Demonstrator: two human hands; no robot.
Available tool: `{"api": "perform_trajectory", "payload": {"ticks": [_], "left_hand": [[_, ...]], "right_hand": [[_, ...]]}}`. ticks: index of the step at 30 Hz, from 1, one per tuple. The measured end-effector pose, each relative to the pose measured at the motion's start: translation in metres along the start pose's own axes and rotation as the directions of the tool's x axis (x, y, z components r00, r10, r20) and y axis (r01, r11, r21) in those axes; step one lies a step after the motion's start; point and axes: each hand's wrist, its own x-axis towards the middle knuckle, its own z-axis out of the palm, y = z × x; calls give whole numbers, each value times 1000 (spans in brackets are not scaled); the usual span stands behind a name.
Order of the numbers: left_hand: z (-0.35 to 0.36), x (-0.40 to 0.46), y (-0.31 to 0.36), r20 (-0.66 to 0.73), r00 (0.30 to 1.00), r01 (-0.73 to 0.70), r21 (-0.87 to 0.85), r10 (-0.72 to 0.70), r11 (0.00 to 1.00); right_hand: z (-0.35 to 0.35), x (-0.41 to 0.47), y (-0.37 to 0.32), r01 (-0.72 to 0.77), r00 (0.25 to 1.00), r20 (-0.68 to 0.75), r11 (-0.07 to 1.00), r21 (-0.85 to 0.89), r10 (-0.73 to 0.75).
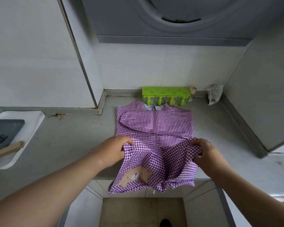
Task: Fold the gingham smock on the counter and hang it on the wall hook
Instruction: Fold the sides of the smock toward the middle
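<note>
Between the two grips, the gingham smock (155, 126) sags in a slack fold; its collar end lies flat on the counter (69, 136) beyond them, its hem hangs over the near edge below. The left hand (112, 149) pinches one side edge, the right hand (203, 152) pinches the other. Lifting both grips evenly and keeping the cloth taut between them should lay a square fold. Beyond the collar stands a green rack (166, 92). No wall hook shows.

Home kitchen: range hood (174, 18) over steel counter (69, 141), tiled wall.
</note>
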Motion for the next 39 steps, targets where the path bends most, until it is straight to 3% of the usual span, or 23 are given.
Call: {"api": "perform_trajectory", "payload": {"ticks": [2,5,10,12,15,18,24,29,33,36,38,39], "left_hand": [[2,1,0,4,992,-123,210,124,970],[9,4,-5,-37,970,-210,385,242,899],[19,4,-16,-272,915,-132,495,297,859],[21,4,-19,-263,895,-195,498,361,845],[19,5,-16,-84,924,-301,443,373,845],[19,7,-8,18,954,-289,313,298,905],[24,11,-3,162,958,-280,367,235,887],[22,11,-4,283,931,-346,488,230,802],[19,14,-8,337,907,-412,593,252,692],[18,18,-13,336,932,-270,388,138,881],[13,19,-12,314,949,11,42,-24,999],[8,17,-10,293,951,161,-185,-102,969]], "right_hand": [[5,0,7,99,995,-13,986,-131,-102],[10,0,20,170,980,-54,950,-261,-190],[5,-7,21,123,938,-229,869,-480,-259],[1,-7,19,236,907,-183,819,-523,-378],[-3,-5,18,512,845,111,730,-453,-524],[-1,-8,8,458,884,279,813,-359,-375],[10,-2,3,231,953,266,919,-321,-146],[8,-1,10,232,903,422,922,-311,-85],[9,-3,14,287,806,590,903,-320,-47],[2,-1,9,288,718,695,901,-326,22],[-13,4,3,194,682,731,956,-220,30],[-21,9,-1,78,700,714,994,-70,-5]]}}
